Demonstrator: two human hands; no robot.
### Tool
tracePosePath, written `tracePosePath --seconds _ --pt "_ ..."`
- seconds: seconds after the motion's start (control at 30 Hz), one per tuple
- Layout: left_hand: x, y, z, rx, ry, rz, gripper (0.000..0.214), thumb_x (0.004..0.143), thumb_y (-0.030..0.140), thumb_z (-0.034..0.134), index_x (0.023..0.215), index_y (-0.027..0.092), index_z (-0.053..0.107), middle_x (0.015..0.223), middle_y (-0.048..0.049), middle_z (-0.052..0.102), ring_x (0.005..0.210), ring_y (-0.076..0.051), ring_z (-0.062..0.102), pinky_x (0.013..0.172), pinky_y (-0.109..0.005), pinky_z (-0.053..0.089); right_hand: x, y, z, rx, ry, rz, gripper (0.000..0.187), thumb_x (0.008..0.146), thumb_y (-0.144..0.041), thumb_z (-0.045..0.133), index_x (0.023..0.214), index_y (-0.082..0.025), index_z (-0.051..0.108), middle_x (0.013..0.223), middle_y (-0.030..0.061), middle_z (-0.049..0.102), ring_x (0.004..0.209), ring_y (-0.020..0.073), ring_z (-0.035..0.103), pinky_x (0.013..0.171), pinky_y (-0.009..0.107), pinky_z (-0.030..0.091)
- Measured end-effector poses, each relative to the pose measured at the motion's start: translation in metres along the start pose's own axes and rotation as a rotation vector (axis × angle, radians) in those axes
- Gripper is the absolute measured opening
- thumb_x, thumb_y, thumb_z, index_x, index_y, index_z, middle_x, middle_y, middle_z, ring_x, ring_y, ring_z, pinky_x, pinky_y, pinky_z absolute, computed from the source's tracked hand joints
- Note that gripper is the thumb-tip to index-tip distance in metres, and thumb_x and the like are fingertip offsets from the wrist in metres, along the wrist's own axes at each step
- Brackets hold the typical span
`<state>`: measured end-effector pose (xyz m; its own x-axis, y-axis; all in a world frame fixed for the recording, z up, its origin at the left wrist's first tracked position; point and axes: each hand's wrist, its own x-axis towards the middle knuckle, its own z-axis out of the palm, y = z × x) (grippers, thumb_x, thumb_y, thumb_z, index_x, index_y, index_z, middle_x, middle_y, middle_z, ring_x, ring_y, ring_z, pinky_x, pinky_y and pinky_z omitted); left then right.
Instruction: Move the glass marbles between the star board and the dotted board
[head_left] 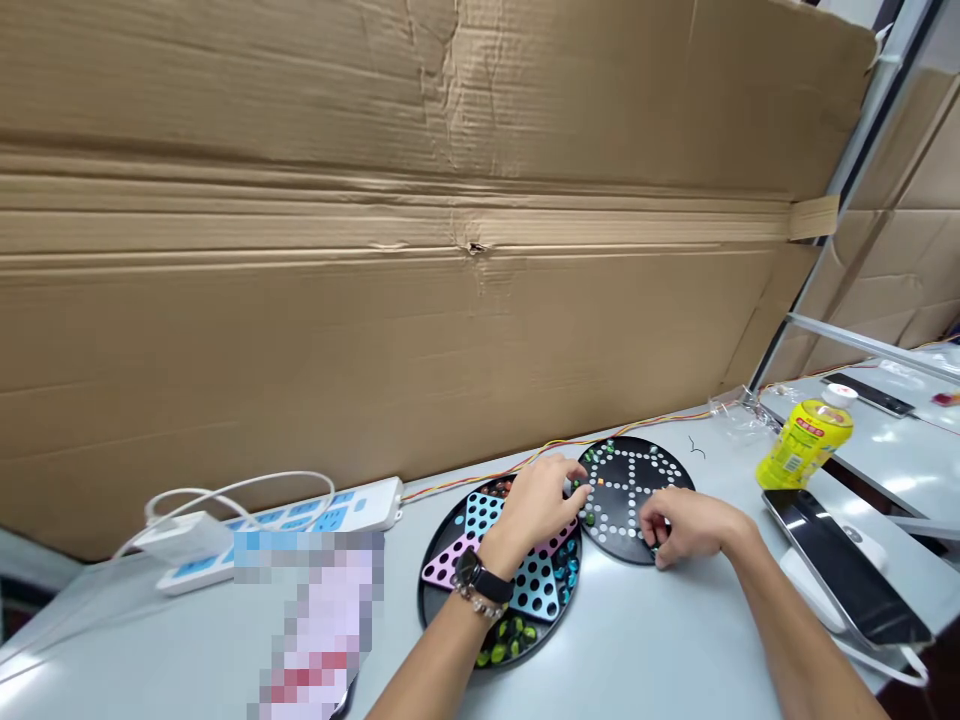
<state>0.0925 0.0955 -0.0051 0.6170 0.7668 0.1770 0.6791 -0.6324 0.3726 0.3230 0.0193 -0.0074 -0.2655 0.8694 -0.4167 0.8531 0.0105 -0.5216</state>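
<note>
A round black game board (621, 505) with rings of pale dots lies on the table, with several green marbles (591, 519) near its rim. My right hand (694, 522) is at the board's lower right edge, thumb and fingers pinched on what looks like a small dark marble (655, 548), mostly hidden. My left hand (544, 500), with a black watch and a bead bracelet on the wrist, hovers at the board's left edge, thumb and forefinger apart. Under that arm is a round star-pattern board (536, 588) with pink and blue points and coloured marbles in its side compartments.
A white power strip (375, 505) with a plugged-in charger (191, 537) is at left. Right of the boards stand a yellow bottle (806, 440) and a black phone (844, 560) propped on a white object. A cardboard wall (420, 350) rises behind, with thin wires along its foot.
</note>
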Motion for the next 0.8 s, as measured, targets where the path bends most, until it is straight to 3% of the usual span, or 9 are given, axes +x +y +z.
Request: tracePosePath --seconds 0.17,0.27,0.4,0.53,0.63,0.8 --pt "-0.001 0.000 0.001 -0.002 -0.009 -0.002 0.023 0.091 0.036 0.058 0.102 0.024 0.074 0.103 -0.0047 0.073 0.101 -0.025 0.066 0.092 -0.036 0.048 0.004 0.003 0.006 0.034 -0.047 -0.039 0.016 0.057 -0.011 0.067 0.068 -0.021 0.062 0.061 -0.0063 0.059 0.056 0.0114 0.051 0.050 0.021 0.035" --pt "-0.001 -0.001 0.001 -0.009 -0.013 0.007 0.022 0.091 0.035 0.059 0.102 0.024 0.074 0.102 -0.0042 0.073 0.101 -0.024 0.066 0.092 -0.035 0.048 0.005 0.004 0.005 0.174 -0.053 -0.091 0.017 0.057 -0.010 0.065 0.069 -0.020 0.059 0.058 -0.0072 0.058 0.053 0.0102 0.050 0.050 0.020 0.036" --pt "-0.001 0.000 -0.002 -0.019 -0.011 0.007 0.022 0.091 0.033 0.058 0.102 0.024 0.074 0.103 -0.0045 0.073 0.100 -0.025 0.066 0.091 -0.035 0.048 0.001 0.000 -0.002 0.626 -0.009 -0.222 0.020 0.066 -0.022 0.072 0.078 -0.020 0.056 0.055 -0.0074 0.056 0.047 0.0098 0.050 0.047 0.021 0.040" --pt "-0.003 0.001 -0.006 -0.028 -0.004 0.010 0.021 0.091 0.033 0.059 0.103 0.024 0.073 0.108 -0.0036 0.073 0.102 -0.024 0.066 0.091 -0.034 0.049 -0.002 -0.007 -0.009 1.185 0.263 -0.371 0.035 0.066 -0.036 0.078 0.084 -0.023 0.051 0.074 -0.0048 0.057 0.047 0.0065 0.046 0.039 0.018 0.036" --pt "-0.004 0.000 -0.006 -0.029 0.000 0.016 0.020 0.091 0.034 0.059 0.102 0.024 0.072 0.107 -0.0030 0.073 0.105 -0.023 0.065 0.093 -0.034 0.048 0.006 -0.012 -0.009 1.436 0.411 -0.323 0.030 0.071 -0.039 0.072 0.083 -0.023 0.050 0.076 -0.0037 0.052 0.049 0.0061 0.039 0.035 0.015 0.028" --pt "-0.006 0.001 -0.003 -0.026 -0.021 0.015 0.022 0.091 0.036 0.060 0.103 0.024 0.073 0.102 -0.0040 0.072 0.101 -0.024 0.065 0.092 -0.036 0.049 0.034 -0.012 0.005 1.555 0.330 -0.111 0.040 0.070 -0.044 0.076 0.072 -0.021 0.043 0.061 -0.0094 0.036 0.043 0.0018 0.016 0.035 0.014 0.011"
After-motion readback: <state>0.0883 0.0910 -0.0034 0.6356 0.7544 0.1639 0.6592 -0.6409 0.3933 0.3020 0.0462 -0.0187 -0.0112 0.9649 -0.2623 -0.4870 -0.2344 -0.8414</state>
